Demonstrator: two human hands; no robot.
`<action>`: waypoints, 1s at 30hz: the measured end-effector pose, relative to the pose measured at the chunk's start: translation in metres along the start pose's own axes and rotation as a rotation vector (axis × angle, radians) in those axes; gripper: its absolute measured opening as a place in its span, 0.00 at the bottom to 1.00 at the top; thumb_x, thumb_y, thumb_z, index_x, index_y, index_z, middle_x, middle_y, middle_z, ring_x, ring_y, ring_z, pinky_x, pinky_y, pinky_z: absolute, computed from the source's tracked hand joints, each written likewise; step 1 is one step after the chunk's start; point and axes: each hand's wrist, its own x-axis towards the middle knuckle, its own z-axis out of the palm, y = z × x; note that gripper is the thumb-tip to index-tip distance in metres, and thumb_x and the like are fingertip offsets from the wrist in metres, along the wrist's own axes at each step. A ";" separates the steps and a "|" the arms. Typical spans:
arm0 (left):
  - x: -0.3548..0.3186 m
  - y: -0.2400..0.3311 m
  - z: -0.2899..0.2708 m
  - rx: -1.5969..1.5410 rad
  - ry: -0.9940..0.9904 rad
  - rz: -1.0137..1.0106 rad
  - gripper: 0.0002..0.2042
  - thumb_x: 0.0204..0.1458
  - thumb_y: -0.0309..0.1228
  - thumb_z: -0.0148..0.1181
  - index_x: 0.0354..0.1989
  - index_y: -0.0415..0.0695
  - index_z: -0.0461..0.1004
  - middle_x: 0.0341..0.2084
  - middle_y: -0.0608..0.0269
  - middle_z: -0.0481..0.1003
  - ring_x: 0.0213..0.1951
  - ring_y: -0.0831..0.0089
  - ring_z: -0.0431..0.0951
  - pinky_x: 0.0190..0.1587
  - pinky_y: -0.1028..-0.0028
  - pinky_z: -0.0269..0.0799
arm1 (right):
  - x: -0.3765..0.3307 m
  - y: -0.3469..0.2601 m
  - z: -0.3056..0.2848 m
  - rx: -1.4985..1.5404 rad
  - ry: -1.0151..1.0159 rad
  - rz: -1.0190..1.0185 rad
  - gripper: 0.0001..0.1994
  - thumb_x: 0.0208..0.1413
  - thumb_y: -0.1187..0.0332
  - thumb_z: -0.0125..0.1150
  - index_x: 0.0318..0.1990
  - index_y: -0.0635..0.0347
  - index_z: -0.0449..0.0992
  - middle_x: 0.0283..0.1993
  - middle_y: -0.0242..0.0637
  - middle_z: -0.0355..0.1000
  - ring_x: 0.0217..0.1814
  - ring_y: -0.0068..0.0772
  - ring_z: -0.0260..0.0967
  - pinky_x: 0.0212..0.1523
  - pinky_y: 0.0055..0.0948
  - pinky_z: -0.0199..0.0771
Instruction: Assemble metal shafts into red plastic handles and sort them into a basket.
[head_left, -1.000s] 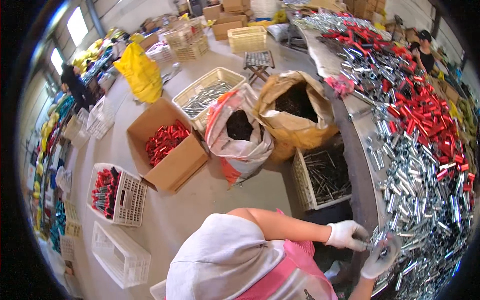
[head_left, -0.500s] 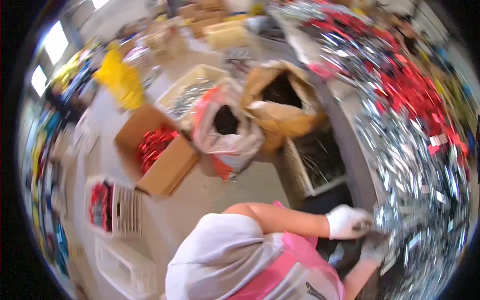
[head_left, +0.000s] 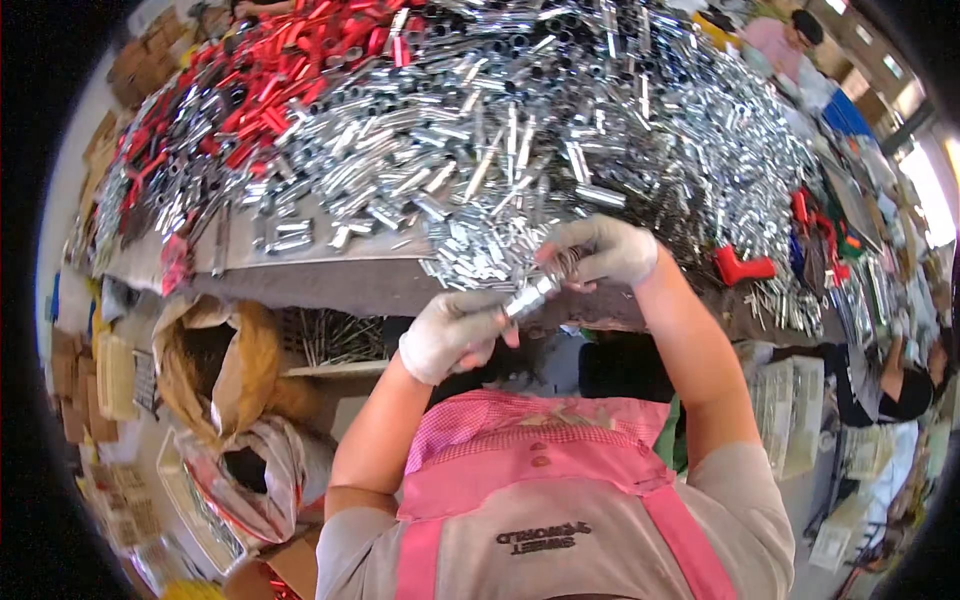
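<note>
At the far left of the frame a brown sack (head_left: 215,350) stands open on the floor, with a white sack (head_left: 250,480) just below it. Above them, red tubes (head_left: 260,90) lie heaped at the upper left of the table (head_left: 330,275). Near the centre, the gloved left hand (head_left: 452,335) closes its fingers round the lower end of a short silver metal tube (head_left: 535,292), which tilts up toward the right. The gloved right hand (head_left: 603,250) pinches the tube's upper end, so both hands hold it just over the table's edge. Silver tubes (head_left: 600,130) cover the table behind. A red tool (head_left: 742,267) lies to the right.
</note>
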 end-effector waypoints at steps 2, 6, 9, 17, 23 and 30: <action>0.003 0.002 0.006 0.026 -0.127 -0.188 0.11 0.53 0.28 0.55 0.41 0.36 0.76 0.23 0.62 0.75 0.13 0.85 0.61 0.14 0.84 0.53 | 0.003 -0.027 -0.014 -0.528 -0.232 -0.209 0.19 0.47 0.75 0.60 0.50 0.60 0.75 0.38 0.37 0.73 0.36 0.29 0.71 0.35 0.24 0.71; 0.024 -0.015 -0.012 1.135 0.243 0.328 0.15 0.51 0.35 0.59 0.42 0.38 0.76 0.27 0.55 0.79 0.30 0.67 0.79 0.35 0.71 0.72 | 0.005 -0.075 0.060 -1.675 0.134 -0.211 0.14 0.44 0.72 0.54 0.42 0.53 0.76 0.37 0.35 0.70 0.39 0.37 0.71 0.39 0.32 0.73; 0.047 -0.006 -0.018 0.518 0.608 0.135 0.15 0.54 0.37 0.55 0.39 0.36 0.77 0.24 0.59 0.78 0.16 0.78 0.71 0.17 0.77 0.64 | 0.004 -0.075 0.092 -1.653 0.390 -0.453 0.10 0.46 0.72 0.51 0.38 0.56 0.73 0.37 0.36 0.68 0.36 0.36 0.70 0.30 0.33 0.75; 0.043 -0.002 -0.026 -0.061 0.541 0.295 0.13 0.58 0.30 0.48 0.51 0.46 0.61 0.30 0.58 0.75 0.13 0.84 0.61 0.12 0.84 0.50 | -0.050 -0.061 -0.176 -1.418 1.316 0.707 0.25 0.49 0.61 0.55 0.58 0.39 0.66 0.65 0.42 0.54 0.65 0.55 0.51 0.63 0.51 0.55; 0.035 -0.014 -0.011 -0.303 0.442 0.160 0.19 0.57 0.26 0.45 0.59 0.45 0.57 0.42 0.54 0.70 0.28 0.76 0.68 0.22 0.81 0.62 | 0.017 -0.047 -0.235 -1.397 1.011 0.697 0.26 0.47 0.43 0.58 0.44 0.55 0.77 0.49 0.47 0.72 0.51 0.49 0.69 0.54 0.38 0.67; 0.035 -0.012 -0.010 -0.219 0.372 0.107 0.13 0.61 0.39 0.45 0.48 0.45 0.64 0.27 0.60 0.72 0.16 0.82 0.59 0.13 0.83 0.48 | 0.007 -0.060 -0.233 -1.253 1.369 0.387 0.26 0.45 0.51 0.59 0.45 0.65 0.73 0.44 0.50 0.73 0.46 0.44 0.73 0.50 0.38 0.71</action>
